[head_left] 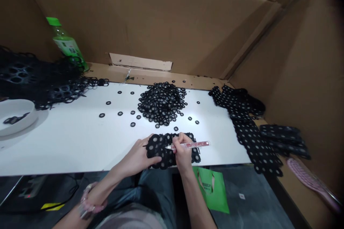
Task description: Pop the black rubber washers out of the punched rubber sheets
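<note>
My left hand (137,156) lies flat on the left end of a black lace panel with open rings (158,146), pressing it to the white tabletop (67,146). My right hand (182,152) grips a slim red-patterned pen-like tool (192,145) over the panel, its clear tip pointing left. Beyond the hands sits a heap of small black rings with grey centres (161,102). Several loose rings (102,115) are scattered around the heap.
A tangled black lace mass (37,82) and a white bowl (16,114) lie at the left, with a green-capped bottle (67,43) behind. Black lace strips (247,125) lie at the right beside a pink hairbrush (309,182). Cardboard walls (134,18) enclose the back. A green bag (212,189) sits below the table edge.
</note>
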`<action>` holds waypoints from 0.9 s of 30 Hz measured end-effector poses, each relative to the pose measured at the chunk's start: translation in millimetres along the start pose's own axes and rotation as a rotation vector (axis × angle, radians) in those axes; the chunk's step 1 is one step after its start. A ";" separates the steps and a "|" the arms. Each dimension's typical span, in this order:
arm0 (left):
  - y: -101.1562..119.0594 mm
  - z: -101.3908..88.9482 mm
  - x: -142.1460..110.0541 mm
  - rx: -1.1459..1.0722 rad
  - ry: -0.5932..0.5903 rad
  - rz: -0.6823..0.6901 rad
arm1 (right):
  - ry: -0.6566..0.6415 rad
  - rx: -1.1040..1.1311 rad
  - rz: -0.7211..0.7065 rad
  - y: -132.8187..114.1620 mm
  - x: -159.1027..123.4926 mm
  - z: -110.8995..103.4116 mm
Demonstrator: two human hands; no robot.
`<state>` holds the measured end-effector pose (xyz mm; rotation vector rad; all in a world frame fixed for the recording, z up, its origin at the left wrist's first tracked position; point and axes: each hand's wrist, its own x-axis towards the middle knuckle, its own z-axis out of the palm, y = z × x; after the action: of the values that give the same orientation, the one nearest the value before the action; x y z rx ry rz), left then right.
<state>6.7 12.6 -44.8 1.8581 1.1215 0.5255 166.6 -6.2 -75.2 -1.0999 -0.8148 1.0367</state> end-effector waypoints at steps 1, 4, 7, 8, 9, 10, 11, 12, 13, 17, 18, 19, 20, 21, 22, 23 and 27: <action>-0.7 0.0 0.2 -0.051 0.010 -0.025 | -0.019 -0.016 0.006 -1.4 -0.3 0.4; -2.3 -1.2 0.6 -0.122 0.064 -0.120 | -0.096 -0.116 0.018 -6.1 -1.3 1.8; -1.9 -2.3 1.2 -0.107 0.048 -0.145 | -0.109 -0.205 0.028 -9.4 -2.3 3.0; -1.7 -2.2 1.5 -0.104 0.045 -0.142 | -0.106 -0.222 0.030 -9.9 -2.5 3.3; -1.7 -1.8 1.9 -0.102 0.054 -0.137 | -0.105 -0.237 0.032 -10.3 -2.8 3.6; -2.1 -1.2 2.4 -0.097 0.072 -0.131 | -0.105 -0.251 0.034 -10.5 -3.0 3.9; -2.9 -0.5 3.0 -0.088 0.097 -0.124 | -0.103 -0.262 0.036 -10.5 -3.2 4.3; -4.1 0.2 3.5 -0.074 0.123 -0.117 | -0.098 -0.270 0.038 -10.5 -3.4 4.7; -5.5 0.7 3.8 -0.060 0.143 -0.110 | -0.093 -0.277 0.040 -10.3 -3.6 5.0; -11.0 1.7 3.4 -0.018 0.181 -0.073 | -0.081 -0.357 0.030 -8.1 -3.5 6.0; -12.0 1.8 2.9 -0.012 0.190 -0.064 | -0.085 -0.400 0.019 -7.2 -3.3 6.1; -12.6 1.8 2.3 -0.009 0.199 -0.054 | -0.091 -0.446 0.002 -6.4 -3.1 6.1; -13.0 1.9 1.7 -0.009 0.206 -0.046 | -0.099 -0.488 -0.017 -5.6 -2.9 6.0; -13.2 1.8 1.2 -0.011 0.208 -0.042 | -0.105 -0.522 -0.035 -5.1 -2.7 5.9; -13.2 1.8 0.8 -0.015 0.205 -0.043 | -0.109 -0.543 -0.049 -4.7 -2.6 5.8; -13.2 1.7 0.6 -0.021 0.200 -0.046 | -0.110 -0.557 -0.057 -4.6 -2.4 5.8; -13.7 1.6 0.6 -0.051 0.180 -0.056 | -0.120 -0.609 -0.073 -6.0 -2.2 5.6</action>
<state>1.4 15.3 -57.3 1.7572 1.2633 0.6928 162.2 -7.2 -68.0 -1.5109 -1.3087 0.8134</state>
